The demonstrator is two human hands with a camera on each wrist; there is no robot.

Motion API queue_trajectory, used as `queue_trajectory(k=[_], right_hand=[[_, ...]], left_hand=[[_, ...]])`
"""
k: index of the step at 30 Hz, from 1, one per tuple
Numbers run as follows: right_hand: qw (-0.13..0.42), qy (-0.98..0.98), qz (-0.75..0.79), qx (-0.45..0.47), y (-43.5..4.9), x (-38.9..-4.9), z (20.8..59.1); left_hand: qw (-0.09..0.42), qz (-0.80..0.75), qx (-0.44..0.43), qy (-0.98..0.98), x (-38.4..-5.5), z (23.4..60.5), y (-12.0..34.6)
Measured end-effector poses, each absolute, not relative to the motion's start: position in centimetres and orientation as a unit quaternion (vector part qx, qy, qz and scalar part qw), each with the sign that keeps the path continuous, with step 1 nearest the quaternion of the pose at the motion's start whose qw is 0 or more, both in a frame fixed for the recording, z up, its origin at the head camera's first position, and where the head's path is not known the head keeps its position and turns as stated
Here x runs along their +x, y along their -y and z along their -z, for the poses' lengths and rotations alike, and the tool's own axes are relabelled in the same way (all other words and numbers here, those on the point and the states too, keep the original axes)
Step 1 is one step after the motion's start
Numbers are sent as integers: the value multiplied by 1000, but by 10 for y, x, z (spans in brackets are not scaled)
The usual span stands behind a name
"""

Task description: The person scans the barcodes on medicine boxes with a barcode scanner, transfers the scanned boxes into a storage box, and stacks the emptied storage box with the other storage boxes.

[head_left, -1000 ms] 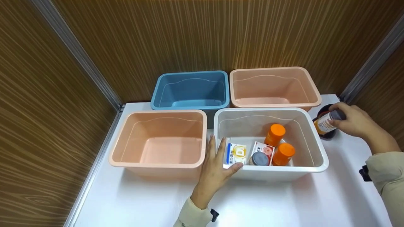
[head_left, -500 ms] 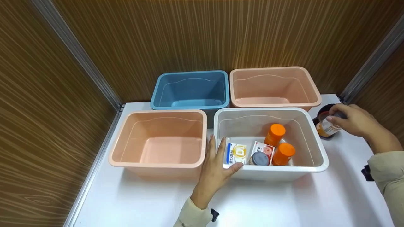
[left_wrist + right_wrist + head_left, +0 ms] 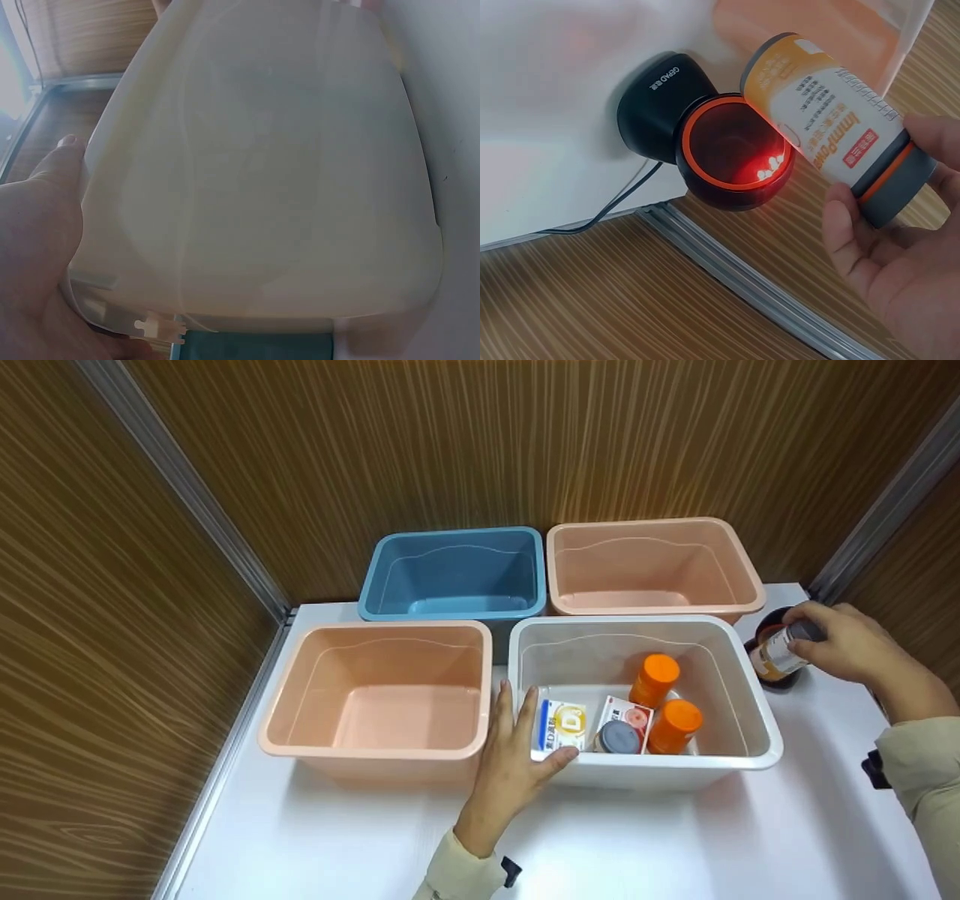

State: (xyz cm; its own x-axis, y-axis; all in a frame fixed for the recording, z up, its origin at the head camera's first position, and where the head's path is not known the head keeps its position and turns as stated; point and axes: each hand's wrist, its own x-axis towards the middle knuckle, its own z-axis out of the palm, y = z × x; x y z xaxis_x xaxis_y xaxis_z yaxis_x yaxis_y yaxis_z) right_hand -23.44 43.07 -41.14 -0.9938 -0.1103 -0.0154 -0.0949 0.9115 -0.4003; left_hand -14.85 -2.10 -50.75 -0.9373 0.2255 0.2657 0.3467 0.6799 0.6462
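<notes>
- Meanwhile, a peach bin [image 3: 390,660] stands at left on the worktop [image 3: 360,840], with a blue bin [image 3: 454,574] behind it.
- A left hand [image 3: 508,769], fingers straight and spread wide, rests at the near left corner of a white bin [image 3: 645,772]; light contact there should steady the bin without tipping it.
- Inside the white bin sit a D3 carton [image 3: 564,725], a red-and-white carton [image 3: 637,718], a grey-capped bottle [image 3: 619,737] and two orange-capped bottles [image 3: 655,682].
- A black scanner [image 3: 694,127] glows red within its orange ring, just beside the white bin's right end; a code shown squarely to that window likely reads best.
- The supplement bottle [image 3: 817,112] tilts before the scanner, base toward the ring; whether they touch cannot be told. A striped patch near its label's edge may be the code, so a slow roll about the bottle's length seems wise.
- At far right, a right hand [image 3: 851,645] pinches the bottle's dark cap end, leaving most of the label uncovered; a firm hold should curb any swing.
</notes>
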Motion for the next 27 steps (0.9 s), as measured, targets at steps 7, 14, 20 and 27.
queue_trajectory(k=[7,14,20,27], right_hand=[[36,-980,192,-45,-431,-235,408],[20,-981,189,-31,-429,-233,397],[-15,-981,192,-24,-419,-233,379],[-30,-980,195,-35,-395,-232,356]], left_hand=[[85,369,-154,913,-148,508,21],[78,365,-160,914,-147,504,21],[26,357,-134,924,-147,496,21],[-10,340,-127,932,-148,487,21]])
